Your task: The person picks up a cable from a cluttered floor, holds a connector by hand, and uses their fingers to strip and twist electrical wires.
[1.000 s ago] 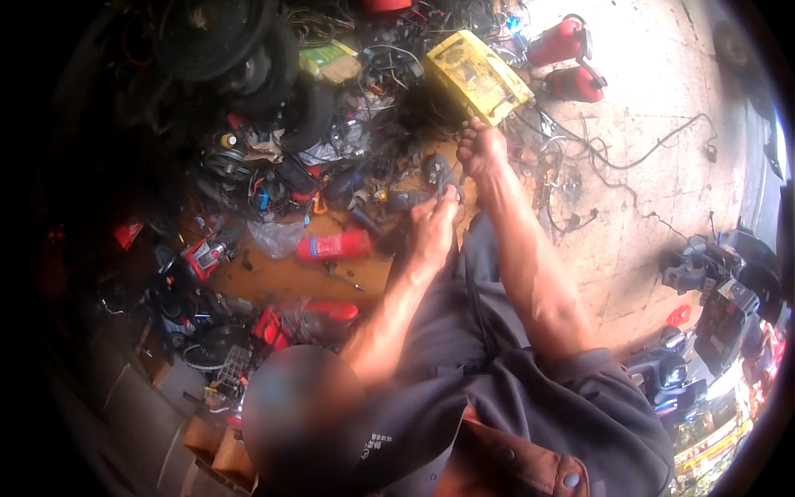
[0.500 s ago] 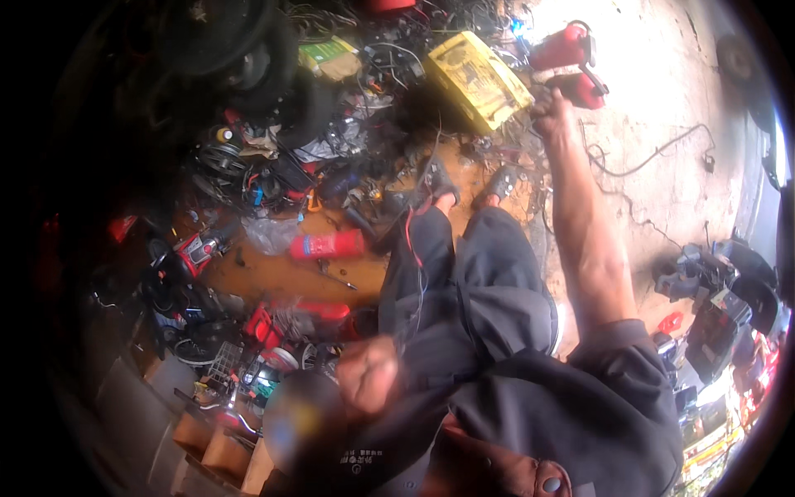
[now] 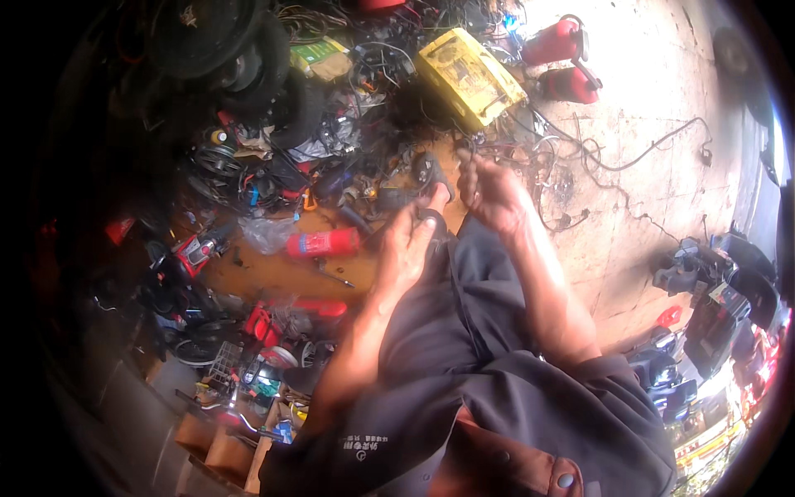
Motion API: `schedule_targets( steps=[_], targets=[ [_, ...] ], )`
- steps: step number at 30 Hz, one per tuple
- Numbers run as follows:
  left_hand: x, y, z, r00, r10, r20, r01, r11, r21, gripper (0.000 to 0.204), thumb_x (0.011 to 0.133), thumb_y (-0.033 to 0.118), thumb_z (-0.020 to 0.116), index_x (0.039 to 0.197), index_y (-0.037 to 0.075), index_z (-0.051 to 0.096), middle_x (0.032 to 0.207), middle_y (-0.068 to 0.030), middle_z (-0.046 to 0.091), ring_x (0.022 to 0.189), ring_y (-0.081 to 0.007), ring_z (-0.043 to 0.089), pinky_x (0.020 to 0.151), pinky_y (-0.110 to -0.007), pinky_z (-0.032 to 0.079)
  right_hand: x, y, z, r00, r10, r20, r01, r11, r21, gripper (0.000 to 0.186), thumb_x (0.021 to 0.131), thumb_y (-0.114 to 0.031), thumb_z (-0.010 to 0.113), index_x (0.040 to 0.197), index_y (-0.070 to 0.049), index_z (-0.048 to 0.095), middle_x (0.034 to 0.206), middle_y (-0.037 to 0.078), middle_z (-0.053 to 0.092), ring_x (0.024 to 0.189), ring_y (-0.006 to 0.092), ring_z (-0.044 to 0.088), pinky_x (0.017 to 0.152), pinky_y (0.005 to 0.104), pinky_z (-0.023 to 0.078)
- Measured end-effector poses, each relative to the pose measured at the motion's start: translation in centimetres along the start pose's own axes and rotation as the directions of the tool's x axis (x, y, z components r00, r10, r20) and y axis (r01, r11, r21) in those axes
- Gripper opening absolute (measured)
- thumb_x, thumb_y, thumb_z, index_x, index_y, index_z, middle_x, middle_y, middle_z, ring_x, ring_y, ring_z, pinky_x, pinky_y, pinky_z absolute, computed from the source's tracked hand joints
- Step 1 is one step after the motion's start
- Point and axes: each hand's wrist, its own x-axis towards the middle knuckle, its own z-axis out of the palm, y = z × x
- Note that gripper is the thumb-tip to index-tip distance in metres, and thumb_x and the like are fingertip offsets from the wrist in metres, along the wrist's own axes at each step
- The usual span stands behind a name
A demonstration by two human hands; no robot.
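Observation:
My left hand (image 3: 406, 245) is in front of my shin, its fingers closed round a small dark, curved thing (image 3: 432, 217) whose kind I cannot tell. Just to its right, my right hand (image 3: 495, 197) is held with the fingers drawn together in a pinch. Whatever is between those fingertips is too small and dim to name. Beyond the right hand, thin dark cables (image 3: 571, 137) run over the floor. The yellow box (image 3: 470, 76), scuffed and dirty, stands past my feet.
Two red canisters with dark handles (image 3: 556, 41) stand at the far right. A red fire extinguisher (image 3: 323, 243) lies left of my legs, by a clear plastic bag (image 3: 267, 234). Tyres (image 3: 203, 37) and tangled parts crowd the left. Black plastic parts (image 3: 716, 327) are heaped at right.
My right hand has drawn back from the cables beside the yellow box to above my feet. The left hand has moved forward from my lap to meet it.

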Motion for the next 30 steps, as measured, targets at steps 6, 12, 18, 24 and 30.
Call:
schedule_targets(
  steps=[6,12,18,24,30],
  targets=[
    [-0.3,-1.2,0.4,0.957,-0.215,0.195,0.262,0.928,-0.264,0.036,0.09,0.011,0.048,0.125,0.001,0.049,0.109,-0.006,0.06,0.081,-0.0078,0.053,0.07,-0.021,0.043,-6.1,1.8,1.3,0.971,-0.033,-0.238,-0.028,0.969,-0.247,0.024,0.093,-0.014,0.045,0.115,-0.005,0.046,0.074,-0.002,0.048,0.062,0.0059,0.044,0.045,0.0149,0.031],
    [0.6,-2.0,1.8,0.951,-0.225,0.211,0.293,0.874,-0.387,0.048,0.089,0.006,0.052,0.133,0.001,0.036,0.116,-0.0093,0.056,0.093,-0.0119,0.054,0.075,-0.022,0.044,-7.3,2.8,0.9,0.877,-0.253,-0.409,-0.072,0.771,-0.632,0.025,0.086,-0.026,0.057,0.101,-0.006,0.057,0.065,-0.003,0.047,0.053,0.0074,0.042,0.043,0.0215,0.029],
    [0.1,-1.5,2.4,0.951,-0.149,0.271,0.197,0.967,-0.163,0.062,0.085,0.0,0.054,0.138,0.002,0.022,0.132,-0.0131,0.042,0.104,-0.0135,0.05,0.081,-0.023,0.043,-6.0,4.2,-0.7,0.876,-0.482,0.025,0.158,0.237,-0.959,0.027,0.081,-0.033,0.062,0.081,-0.006,0.061,0.06,-0.001,0.051,0.051,0.008,0.043,0.044,0.0242,0.031],
    [-0.5,-1.0,2.1,0.962,-0.104,0.253,0.146,0.977,-0.153,0.048,0.082,-0.002,0.055,0.126,0.003,0.038,0.122,-0.0117,0.047,0.097,-0.0146,0.052,0.08,-0.025,0.045,-6.7,3.4,0.4,0.863,-0.465,-0.199,0.035,0.448,-0.893,0.024,0.083,-0.031,0.058,0.077,-0.008,0.058,0.059,-0.003,0.045,0.05,0.0044,0.036,0.044,0.022,0.026],
    [-1.2,-1.2,2.8,0.935,0.346,0.082,-0.338,0.795,0.503,0.024,0.079,-0.001,0.058,0.103,0.002,0.056,0.112,-0.0137,0.048,0.095,-0.0245,0.056,0.078,-0.031,0.048,-5.3,4.1,0.3,0.83,-0.545,-0.117,0.154,0.426,-0.891,0.022,0.086,-0.029,0.054,0.081,-0.007,0.052,0.06,-0.003,0.043,0.05,0.0052,0.035,0.044,0.0222,0.027]
  ],
)
